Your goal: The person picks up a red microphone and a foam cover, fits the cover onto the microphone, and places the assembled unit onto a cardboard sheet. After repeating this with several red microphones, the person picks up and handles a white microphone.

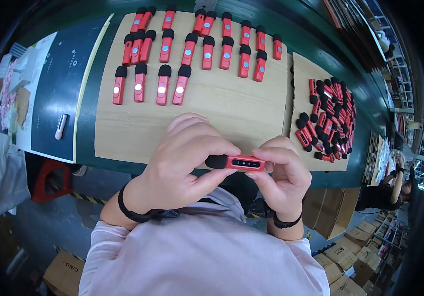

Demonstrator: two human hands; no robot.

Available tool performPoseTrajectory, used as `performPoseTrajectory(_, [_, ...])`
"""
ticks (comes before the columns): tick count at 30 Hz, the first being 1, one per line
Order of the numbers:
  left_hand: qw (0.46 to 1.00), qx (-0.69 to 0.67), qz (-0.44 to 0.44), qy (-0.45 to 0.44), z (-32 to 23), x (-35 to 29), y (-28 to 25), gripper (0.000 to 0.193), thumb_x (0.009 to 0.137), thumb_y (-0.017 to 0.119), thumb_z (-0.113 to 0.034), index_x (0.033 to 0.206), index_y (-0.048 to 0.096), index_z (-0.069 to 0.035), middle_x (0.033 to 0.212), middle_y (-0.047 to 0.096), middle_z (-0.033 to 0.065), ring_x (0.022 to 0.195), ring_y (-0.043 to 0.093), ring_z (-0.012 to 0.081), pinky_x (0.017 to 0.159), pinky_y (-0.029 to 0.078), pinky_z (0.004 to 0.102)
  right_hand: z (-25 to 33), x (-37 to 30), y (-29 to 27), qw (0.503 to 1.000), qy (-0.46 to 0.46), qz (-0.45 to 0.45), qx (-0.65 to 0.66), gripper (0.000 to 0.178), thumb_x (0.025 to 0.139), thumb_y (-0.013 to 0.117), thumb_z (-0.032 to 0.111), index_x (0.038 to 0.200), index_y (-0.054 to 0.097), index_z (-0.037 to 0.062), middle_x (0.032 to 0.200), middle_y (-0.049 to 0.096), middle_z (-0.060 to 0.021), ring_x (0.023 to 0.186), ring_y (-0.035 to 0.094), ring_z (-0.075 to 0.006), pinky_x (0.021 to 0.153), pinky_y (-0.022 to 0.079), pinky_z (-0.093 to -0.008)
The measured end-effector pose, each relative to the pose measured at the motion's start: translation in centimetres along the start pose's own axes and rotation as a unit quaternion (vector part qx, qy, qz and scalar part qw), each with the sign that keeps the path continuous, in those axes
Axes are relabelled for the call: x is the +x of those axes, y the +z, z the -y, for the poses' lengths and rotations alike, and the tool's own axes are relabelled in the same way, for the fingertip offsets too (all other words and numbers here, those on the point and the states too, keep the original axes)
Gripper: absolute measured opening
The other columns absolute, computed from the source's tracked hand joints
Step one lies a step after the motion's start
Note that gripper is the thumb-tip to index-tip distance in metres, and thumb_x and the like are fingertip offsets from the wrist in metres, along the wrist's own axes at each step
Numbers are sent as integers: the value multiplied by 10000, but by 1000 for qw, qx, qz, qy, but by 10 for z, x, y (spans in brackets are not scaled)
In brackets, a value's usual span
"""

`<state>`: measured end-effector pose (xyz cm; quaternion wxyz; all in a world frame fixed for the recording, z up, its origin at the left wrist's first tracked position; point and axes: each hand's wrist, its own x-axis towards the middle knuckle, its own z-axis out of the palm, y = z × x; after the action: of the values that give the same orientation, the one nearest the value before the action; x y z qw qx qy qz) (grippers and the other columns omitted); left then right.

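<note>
Between my two hands, close to my body, is a small red microphone (246,163) with a black foam tip pointing left and a dark panel facing up. My left hand (182,158) pinches it near the foam end with thumb and forefinger. At the plain red end, my right hand (283,170) grips it with thumb and fingers. Beyond my hands, several like red microphones (162,90) lie in rows on a cardboard sheet (212,98), foam tips away from me, most showing a round pale spot. Those in the nearest row have brightly lit spots.
On the right, a loose heap of red microphones (328,121) covers another cardboard piece (303,69). A dark blue board (66,74) with a small pale device (61,126) lies left. Cartons (337,254) stand on the floor at right, near another person (392,190). A red stool (52,180) stands lower left.
</note>
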<state>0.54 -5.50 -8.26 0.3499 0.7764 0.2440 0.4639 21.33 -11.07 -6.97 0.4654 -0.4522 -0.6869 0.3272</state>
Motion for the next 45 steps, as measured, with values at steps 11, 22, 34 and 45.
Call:
performPoseTrajectory(11, [1000, -17, 12, 0, 0, 1, 2, 300, 688, 773, -53, 962, 657, -26, 856, 626, 81, 782, 582, 248, 868, 432, 443, -2, 2, 0, 1000, -21, -21, 5, 302, 731, 784, 15, 1010, 669, 2, 895, 645, -93, 718, 553, -140, 549, 396, -230])
performPoseTrajectory(22, [998, -48, 21, -40, 1, 1, 6, 247, 726, 750, -99, 927, 621, -37, 856, 625, 94, 790, 588, 277, 810, 425, 382, 0, 3, 5, 1000, -14, -14, 23, 267, 771, 761, 37, 1008, 653, -17, 903, 627, -101, 748, 549, -144, 610, 416, -237])
performPoseTrajectory(34, [998, -42, 2, -44, 2, 2, 12, 225, 743, 732, -28, 942, 626, -30, 849, 640, 89, 797, 610, 235, 829, 457, 369, -4, -4, 21, 997, 21, -57, 47, 228, 865, 696, 80, 1025, 605, -54, 889, 632, -98, 731, 576, -141, 646, 465, -248])
performPoseTrajectory(45, [908, -369, -70, -185, 6, 11, 17, 235, 882, 690, -110, 1057, 617, 28, 1003, 621, 62, 870, 589, 120, 817, 475, 273, -2, 0, 27, 893, 191, -40, 405, 336, 957, 590, 268, 1097, 575, -37, 950, 638, -144, 724, 588, -147, 640, 478, -275])
